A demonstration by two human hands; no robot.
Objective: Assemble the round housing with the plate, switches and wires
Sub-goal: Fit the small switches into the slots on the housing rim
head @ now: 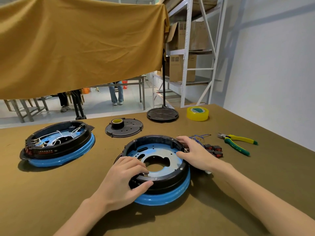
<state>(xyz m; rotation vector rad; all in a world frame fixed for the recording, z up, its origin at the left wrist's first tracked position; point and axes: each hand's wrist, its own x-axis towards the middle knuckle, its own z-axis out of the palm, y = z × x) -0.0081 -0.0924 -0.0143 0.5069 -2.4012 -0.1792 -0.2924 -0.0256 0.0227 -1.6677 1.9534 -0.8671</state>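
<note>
Round housing (pixel 163 181) gripped by both hands.
Left hand (pixel 122 178) clasps its near rim, right hand (pixel 192 150) its far side.

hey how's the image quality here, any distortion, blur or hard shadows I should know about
Head view: wide-angle distortion bends the shelving rack and curves the table edge; the near round housing and both hands, left hand and right hand, look sharp; soft shadows fall toward the camera under the housing and forearms; the people in the background are small and hazy; mild glare shows on the blue ring.

Single head view, looking forward-down, close over table (pixel 51 193).
</note>
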